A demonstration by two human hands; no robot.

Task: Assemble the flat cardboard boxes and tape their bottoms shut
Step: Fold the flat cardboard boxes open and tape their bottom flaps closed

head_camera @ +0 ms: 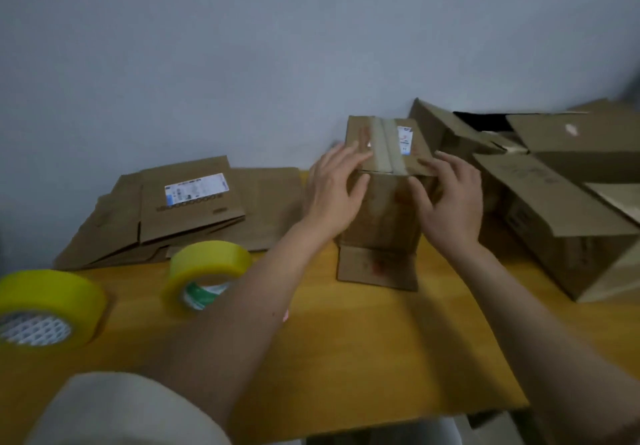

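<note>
A small cardboard box point(384, 216) stands upright on the yellow table point(346, 340), its top face crossed by a strip of clear tape point(388, 147). My left hand point(332, 192) lies with straight fingers over the box's top left edge. My right hand point(446, 199) presses flat against the top right edge and side. One loose flap point(377, 268) lies out on the table toward me. Several flat cardboard boxes point(187, 209) lie stacked at the left.
Two yellow tape rolls point(204, 271) point(48, 306) sit on the left of the table, and a pale roll point(121, 410) is close at the bottom left. Bigger opened boxes point(554, 195) crowd the right side. A grey wall stands behind.
</note>
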